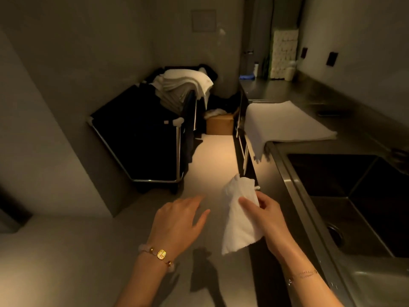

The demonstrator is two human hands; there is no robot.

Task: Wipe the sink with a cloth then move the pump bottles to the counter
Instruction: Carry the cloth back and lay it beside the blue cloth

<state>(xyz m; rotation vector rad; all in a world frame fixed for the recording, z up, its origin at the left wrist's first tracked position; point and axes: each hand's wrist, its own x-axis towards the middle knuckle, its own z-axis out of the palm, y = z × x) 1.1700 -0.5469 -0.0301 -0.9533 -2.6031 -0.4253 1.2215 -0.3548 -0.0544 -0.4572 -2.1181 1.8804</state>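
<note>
My right hand [266,216] grips a small white cloth [238,220] that hangs down over the floor, just left of the counter's front edge. My left hand [179,220] hovers beside it with fingers spread, holding nothing. The steel sink [345,187] is sunk into the counter at the right, dark inside, with a round drain [335,235]. A white bottle [290,72] stands far back on the steel counter [294,89]; whether it has a pump I cannot tell.
A folded white towel [285,122] lies on the counter beyond the sink and droops over the edge. A black laundry cart [141,134] piled with white linens stands at the left. A cardboard box [219,125] sits on the floor beyond it. Stacked rolls [284,54] stand at the counter's far end.
</note>
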